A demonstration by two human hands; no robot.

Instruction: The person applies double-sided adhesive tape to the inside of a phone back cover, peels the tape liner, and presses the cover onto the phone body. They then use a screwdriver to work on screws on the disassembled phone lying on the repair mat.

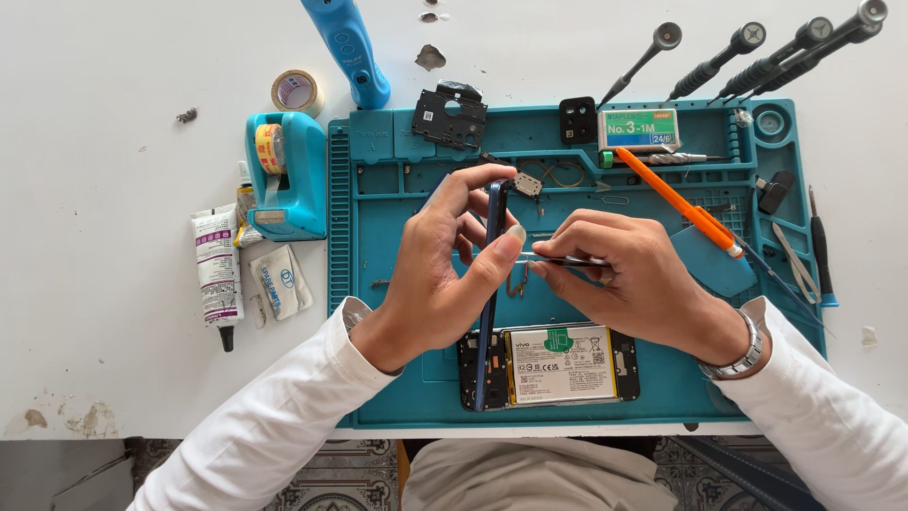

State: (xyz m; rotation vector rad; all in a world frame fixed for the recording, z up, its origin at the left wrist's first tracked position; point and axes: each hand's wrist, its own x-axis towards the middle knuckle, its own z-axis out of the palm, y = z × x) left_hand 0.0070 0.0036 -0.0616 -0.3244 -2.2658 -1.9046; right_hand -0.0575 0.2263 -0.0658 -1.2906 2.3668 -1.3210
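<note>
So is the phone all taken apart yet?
Partly. The opened phone lies on the teal mat, battery showing, and a black cover plate is set aside. The left hand holds a blue frame on edge; the right hand pokes it with tweezers. The battery remains in.

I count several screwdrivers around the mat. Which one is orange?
The orange screwdriver lies slanted on the teal mat, right of the hands. The others, black-handled, fan out beyond the mat's top right corner.

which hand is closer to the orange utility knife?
Right. The right hand sits just below-left of the orange utility knife; the left hand, gripping the blue phone frame, is further left.
</note>
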